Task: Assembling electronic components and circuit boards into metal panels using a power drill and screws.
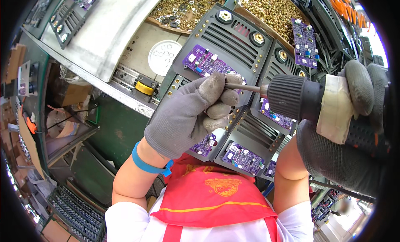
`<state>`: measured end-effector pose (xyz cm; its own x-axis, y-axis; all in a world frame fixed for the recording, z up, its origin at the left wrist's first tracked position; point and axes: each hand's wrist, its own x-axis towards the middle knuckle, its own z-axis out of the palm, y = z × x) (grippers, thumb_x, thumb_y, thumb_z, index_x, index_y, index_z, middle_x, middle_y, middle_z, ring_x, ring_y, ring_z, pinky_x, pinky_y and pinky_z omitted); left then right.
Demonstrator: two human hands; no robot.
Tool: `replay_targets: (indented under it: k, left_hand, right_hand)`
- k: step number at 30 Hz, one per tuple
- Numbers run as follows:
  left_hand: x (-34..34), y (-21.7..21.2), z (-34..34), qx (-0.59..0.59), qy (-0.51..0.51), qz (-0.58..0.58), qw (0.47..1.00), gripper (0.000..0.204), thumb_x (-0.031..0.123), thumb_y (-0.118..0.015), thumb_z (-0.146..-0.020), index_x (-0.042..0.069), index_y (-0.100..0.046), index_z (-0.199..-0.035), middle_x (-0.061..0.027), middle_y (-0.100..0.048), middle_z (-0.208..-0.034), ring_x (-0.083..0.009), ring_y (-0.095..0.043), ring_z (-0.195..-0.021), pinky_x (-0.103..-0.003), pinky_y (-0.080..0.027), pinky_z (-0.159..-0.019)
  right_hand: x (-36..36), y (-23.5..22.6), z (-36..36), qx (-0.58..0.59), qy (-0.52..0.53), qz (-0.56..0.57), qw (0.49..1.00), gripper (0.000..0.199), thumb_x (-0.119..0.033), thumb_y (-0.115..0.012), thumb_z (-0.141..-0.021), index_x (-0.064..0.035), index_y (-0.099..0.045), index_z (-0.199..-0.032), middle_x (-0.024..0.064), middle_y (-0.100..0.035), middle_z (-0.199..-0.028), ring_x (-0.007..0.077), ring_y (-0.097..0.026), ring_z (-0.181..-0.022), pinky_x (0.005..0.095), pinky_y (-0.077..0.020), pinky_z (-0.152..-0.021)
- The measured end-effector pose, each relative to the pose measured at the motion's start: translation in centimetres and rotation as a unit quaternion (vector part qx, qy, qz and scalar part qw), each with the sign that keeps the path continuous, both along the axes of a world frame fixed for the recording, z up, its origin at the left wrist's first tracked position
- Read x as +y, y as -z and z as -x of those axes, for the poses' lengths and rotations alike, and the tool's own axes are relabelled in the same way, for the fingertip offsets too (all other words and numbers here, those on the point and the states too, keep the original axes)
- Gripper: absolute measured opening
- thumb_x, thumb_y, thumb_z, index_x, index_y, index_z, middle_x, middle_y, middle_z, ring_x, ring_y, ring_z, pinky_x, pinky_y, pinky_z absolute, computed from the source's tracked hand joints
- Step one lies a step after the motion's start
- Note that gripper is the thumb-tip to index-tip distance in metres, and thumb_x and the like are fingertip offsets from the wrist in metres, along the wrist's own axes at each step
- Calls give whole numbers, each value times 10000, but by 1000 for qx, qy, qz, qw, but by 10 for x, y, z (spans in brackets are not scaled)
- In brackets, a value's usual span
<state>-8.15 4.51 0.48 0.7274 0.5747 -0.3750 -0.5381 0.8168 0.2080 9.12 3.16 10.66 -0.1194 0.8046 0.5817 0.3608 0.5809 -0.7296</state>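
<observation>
**Snag and slip hazards at the workbench (129, 98)**

We find the gloved right hand (327, 158) wrapped around a black power screwdriver (287, 97), its body bound with pale tape (334, 111). The gloved left hand (179, 119) is curled, thumb and fingertips pinched about the slim driver bit (248, 87) near its tip. Whether a screw sits in that pinch we cannot tell; the fingers hide it.

Both hands are above a group of dark slotted panels (233, 42) at the workbench's near edge, right of the bare metal strip. A purple circuit board (206, 61) lies on the panel farthest from the wearer, just beyond the left hand; more boards sit on the panels nearer the body. A separate purple board (305, 44) rests by the right-hand corner of the box of brass-coloured fasteners (271, 11).

We judge the chief risk to be glove fabric winding onto the bit, should the trigger be pressed while the fingertips touch it. A tilted bit or weak pinch could let the tip skid and gouge the board below. A stray fastener dropping among components could cause a short. The separate board, close to the screwdriver, could be knocked by a wide swing of the right hand.
</observation>
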Motion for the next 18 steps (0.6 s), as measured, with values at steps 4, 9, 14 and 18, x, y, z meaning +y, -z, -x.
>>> replay_targets:
  k: [4, 9, 14, 18]
  left_hand:
    - [-1, 3, -2, -52, -17, -8, 998, 374, 318, -498, -998, -11, -607, -1139, -26, -628, -828, -46, -453, -632, -175, -378, -549]
    - [26, -38, 9, 336, 134, -224, 905, 457, 341, -621, -930, -39, -585, -1182, 30, -486, -681, -44, -349, -563, -191, -288, -494]
    - [56, -22, -1, 405, 176, -591, 674, 550, 116, -783, -706, -21, -589, -1202, -72, -627, -887, -149, -611, -706, -271, -468, -607]
    - [71, -21, -14, 487, 255, -757, 352, 600, 145, -775, -670, 34, -585, -1228, -141, -621, -1064, -337, -586, -1003, -394, -476, -865]
  right_hand:
    - [11, 5, 7, -18, 11, -1, 1000, 237, -79, -651, -736, -63, -424, -798, 3, -413, -701, 150, -377, -634, 302, -351, -619]
    - [5, 10, -38, -54, 47, 12, 997, 232, -72, -647, -738, -62, -420, -789, 5, -413, -698, 152, -375, -627, 302, -352, -614]
    - [22, 19, -48, -97, 67, 26, 993, 229, -65, -642, -740, -62, -417, -779, 8, -413, -694, 154, -372, -621, 303, -354, -610]
    - [23, 24, -52, -119, 79, 33, 989, 226, -59, -639, -742, -62, -414, -772, 9, -413, -692, 156, -371, -616, 303, -354, -606]
